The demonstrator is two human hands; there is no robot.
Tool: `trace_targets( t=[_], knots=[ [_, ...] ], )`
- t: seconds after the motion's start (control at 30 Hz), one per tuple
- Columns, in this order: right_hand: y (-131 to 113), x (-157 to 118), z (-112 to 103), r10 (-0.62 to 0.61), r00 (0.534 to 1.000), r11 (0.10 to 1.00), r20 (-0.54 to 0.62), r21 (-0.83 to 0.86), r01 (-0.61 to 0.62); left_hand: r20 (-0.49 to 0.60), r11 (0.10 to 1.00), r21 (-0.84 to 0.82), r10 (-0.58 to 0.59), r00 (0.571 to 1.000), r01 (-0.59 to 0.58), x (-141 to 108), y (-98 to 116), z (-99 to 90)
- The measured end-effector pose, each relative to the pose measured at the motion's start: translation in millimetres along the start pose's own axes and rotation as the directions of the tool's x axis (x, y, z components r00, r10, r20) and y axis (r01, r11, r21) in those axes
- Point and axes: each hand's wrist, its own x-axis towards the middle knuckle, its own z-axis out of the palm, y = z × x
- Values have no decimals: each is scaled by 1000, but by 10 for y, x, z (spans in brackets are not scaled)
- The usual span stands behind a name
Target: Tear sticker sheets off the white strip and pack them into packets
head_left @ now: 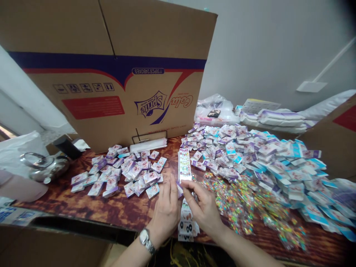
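Note:
A small white and purple candy box (179, 190) is between my two hands near the table's front edge. My left hand (167, 202), with a silver watch on its wrist, has its fingers together along the box's left side. From the right, my right hand (202, 207) curls thumb and index finger in a pinch at the box. My fingers hide most of it. Just beyond my fingertips lies a stack of printed sticker strips (184, 163). Nearer me, below my hands, are more strips with black round prints (187, 225).
Small closed boxes (136, 171) are scattered on the left. A big heap of boxes (250, 148) and clear packets of colourful candy (241, 202) cover the right. Behind stands a large carton (119, 92). A metal kettle (47, 167) is at far left.

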Motion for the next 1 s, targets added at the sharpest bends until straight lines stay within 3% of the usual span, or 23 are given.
trace_targets(
  t=[0.2,0.47,0.77,0.9,1.0],
  knots=[
    [86,-151,154,109,989,991,-99,89,-100,42,998,-47,-39,998,41,-16,37,-9],
    [49,-132,129,170,982,977,-80,148,-157,2,999,6,38,999,-38,-61,-24,9],
    [59,-195,136,39,990,999,-137,5,-38,-12,999,-10,36,999,-36,-46,19,43],
    [86,-185,109,50,994,999,-92,-3,-51,-20,998,-60,16,1000,-17,-10,38,7],
    [105,-176,128,-33,999,998,-20,-56,32,-50,992,-126,-10,999,4,9,58,-24]
  ],
)
